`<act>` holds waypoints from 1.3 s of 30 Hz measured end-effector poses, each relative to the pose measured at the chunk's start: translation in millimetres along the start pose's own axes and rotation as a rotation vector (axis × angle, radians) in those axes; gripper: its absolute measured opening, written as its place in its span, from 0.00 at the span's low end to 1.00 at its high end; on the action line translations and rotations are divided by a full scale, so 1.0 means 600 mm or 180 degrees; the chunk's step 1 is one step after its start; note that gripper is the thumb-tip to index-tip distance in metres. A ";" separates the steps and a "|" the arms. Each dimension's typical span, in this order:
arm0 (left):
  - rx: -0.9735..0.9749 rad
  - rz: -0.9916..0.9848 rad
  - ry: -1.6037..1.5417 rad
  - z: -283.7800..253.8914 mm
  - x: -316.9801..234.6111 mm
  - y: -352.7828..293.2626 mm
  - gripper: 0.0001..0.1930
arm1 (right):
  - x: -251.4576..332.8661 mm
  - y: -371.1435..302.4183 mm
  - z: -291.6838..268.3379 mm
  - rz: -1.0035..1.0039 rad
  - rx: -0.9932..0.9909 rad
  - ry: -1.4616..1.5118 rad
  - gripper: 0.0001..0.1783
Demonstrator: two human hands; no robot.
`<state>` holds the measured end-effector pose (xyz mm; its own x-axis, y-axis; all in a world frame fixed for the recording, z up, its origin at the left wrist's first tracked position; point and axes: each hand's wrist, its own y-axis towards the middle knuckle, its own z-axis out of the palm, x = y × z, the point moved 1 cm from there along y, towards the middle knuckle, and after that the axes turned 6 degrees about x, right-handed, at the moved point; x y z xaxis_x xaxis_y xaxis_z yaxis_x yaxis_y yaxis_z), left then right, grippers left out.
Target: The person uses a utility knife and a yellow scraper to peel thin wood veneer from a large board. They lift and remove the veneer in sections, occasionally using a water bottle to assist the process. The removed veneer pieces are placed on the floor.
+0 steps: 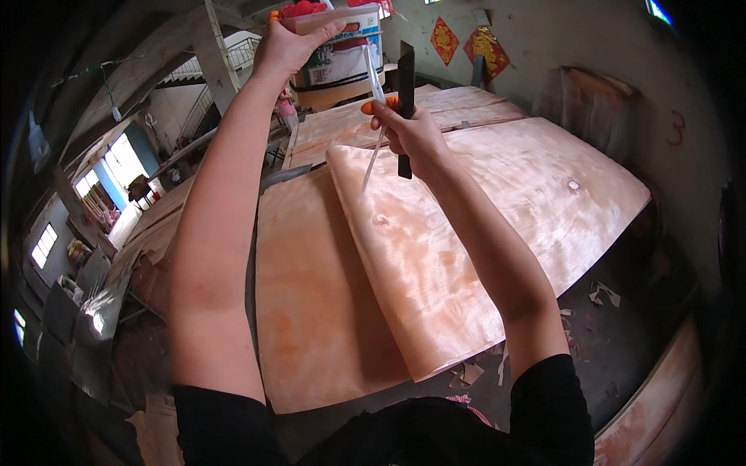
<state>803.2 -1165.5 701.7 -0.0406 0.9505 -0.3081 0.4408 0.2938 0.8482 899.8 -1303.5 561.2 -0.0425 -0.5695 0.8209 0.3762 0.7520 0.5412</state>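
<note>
My left hand (291, 48) is raised at the top of the view, at the upper left edge of a white printed container (334, 66) with a dark band round it. Its thumb lies across the container's front; an orange cover shows on one finger, and the other fingers are mostly hidden. My right hand (412, 136) is closed on a dark flat blade (406, 78) held upright. Thumb and finger of that hand, with orange covers, also pinch a narrow white strip (368, 172). Below lies a folded-over pale wood veneer sheet (435, 264).
Red material (303, 9) tops the container. More veneer sheets (474, 105) cover the table behind. Torn scraps (466, 376) lie along the near dark surface (575, 373). A wall with red decorations (444, 42) stands at right; a person (287, 109) is far off.
</note>
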 end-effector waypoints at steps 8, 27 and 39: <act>-0.0193 0.0343 -0.0297 0.032 0.024 0.025 0.35 | -0.023 -0.120 0.007 0.0557 0.0481 0.0458 0.11; 0.1280 -0.1264 -0.2660 0.138 -0.022 -0.412 0.15 | -0.314 -0.303 -0.026 0.1978 0.0433 0.0588 0.16; 0.1402 -0.1673 -0.2937 0.096 -0.013 -0.497 0.14 | -0.233 -0.313 0.022 0.0743 0.0163 -0.0044 0.13</act>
<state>723.8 -1266.6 426.1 0.2797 0.2313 -0.9318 0.8466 0.3984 0.3529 822.6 -1360.6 347.1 0.0273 -0.3737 0.9271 0.3299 0.8789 0.3446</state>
